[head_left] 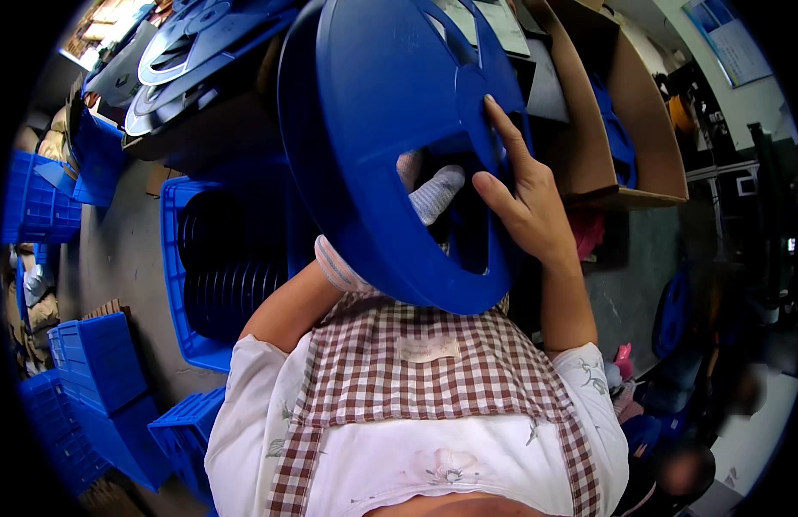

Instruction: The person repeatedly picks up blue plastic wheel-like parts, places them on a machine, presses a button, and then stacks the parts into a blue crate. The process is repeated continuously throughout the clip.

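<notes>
A large blue plastic reel [373,112] with cut-out windows is tilted up in front of my chest. My left hand [435,195], in a light striped knit glove, grips it from behind. Gloved fingers show through a window near the hub, and the cuff appears below the left rim; the rest of that hand is hidden. On the near face lies my bare right hand [528,194], its index finger stretched to the hub area and its thumb spread apart over the window's edge. Its remaining fingers are mostly out of sight.
A blue crate [177,284] at left holds a row of dark discs. More reels [179,60] are piled at the far left. An open cardboard box [649,164] with blue reels stands far right. Blue bins [102,362] are stacked lower left. Another person [675,474] is at lower right.
</notes>
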A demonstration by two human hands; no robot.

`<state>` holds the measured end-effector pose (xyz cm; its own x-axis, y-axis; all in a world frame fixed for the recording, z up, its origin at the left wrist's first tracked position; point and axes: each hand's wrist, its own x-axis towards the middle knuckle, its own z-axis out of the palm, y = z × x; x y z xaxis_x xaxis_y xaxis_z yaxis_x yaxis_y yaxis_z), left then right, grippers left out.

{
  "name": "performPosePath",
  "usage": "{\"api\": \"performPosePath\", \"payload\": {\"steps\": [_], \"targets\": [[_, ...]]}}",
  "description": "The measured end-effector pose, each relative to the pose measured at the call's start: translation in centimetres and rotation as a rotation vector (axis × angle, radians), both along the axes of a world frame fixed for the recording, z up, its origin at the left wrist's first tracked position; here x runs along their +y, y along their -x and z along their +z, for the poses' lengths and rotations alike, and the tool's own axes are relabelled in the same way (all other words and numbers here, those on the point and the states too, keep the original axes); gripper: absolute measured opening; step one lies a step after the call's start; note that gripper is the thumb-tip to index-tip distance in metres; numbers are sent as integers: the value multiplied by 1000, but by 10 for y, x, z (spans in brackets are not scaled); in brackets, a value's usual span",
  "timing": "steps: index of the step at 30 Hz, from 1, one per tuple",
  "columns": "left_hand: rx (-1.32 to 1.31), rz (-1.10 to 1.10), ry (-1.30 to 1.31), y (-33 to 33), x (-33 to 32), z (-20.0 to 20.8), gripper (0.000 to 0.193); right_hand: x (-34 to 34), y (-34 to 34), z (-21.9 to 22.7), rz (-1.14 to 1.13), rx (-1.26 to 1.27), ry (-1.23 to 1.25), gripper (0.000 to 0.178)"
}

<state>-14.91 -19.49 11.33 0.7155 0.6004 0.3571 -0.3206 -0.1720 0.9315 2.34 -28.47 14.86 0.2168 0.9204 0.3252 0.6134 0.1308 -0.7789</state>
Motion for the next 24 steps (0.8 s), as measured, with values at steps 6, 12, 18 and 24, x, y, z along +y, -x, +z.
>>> {"api": "performPosePath", "payload": {"steps": [6, 12, 18, 24], "targets": [[-388, -734, 626, -10, 126, -39, 46, 47, -61, 51, -9, -422, 113, 75], [-624, -668, 295, -24, 250, 23, 30, 188, -131, 84, -166, -697, 76, 71], [-396, -107, 532, -53, 262, 60, 34, 275, -145, 113, -100, -814, 121, 72], [-373, 16, 611, -41, 226, 73, 39, 268, -135, 119, -99, -823, 225, 69]]}}
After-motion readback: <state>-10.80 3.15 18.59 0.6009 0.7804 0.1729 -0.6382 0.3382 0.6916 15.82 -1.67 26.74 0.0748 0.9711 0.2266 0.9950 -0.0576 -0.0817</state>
